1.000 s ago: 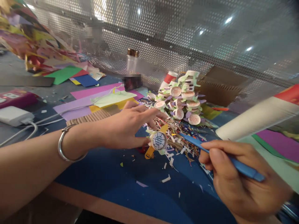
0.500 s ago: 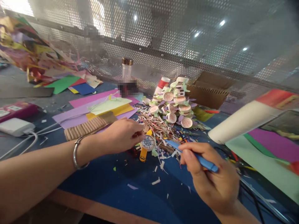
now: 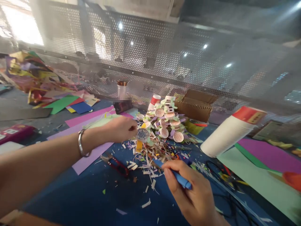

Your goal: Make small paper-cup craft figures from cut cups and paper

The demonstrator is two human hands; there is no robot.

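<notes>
My left hand is closed, pinching the edge of a small paper craft. It has a round white disc drawn with a dark grid and a yellow strip sticking out above and below. My right hand grips a blue marker, its front end pointing to the upper left over paper scraps. Just beyond the craft stands a pile of cup-bottom pieces with pale green paper parts. Red-handled snips lie on the table below my left wrist.
A stack of white paper cups with a red end leans at the right. Behind the pile sits a cardboard box. Coloured paper lies at left, and a lidded bottle stands by the perforated metal screen.
The view has tilted up. My left hand has carried the craft forward, nearer the pile, uncovering the snips. My right hand keeps hold of the marker.
</notes>
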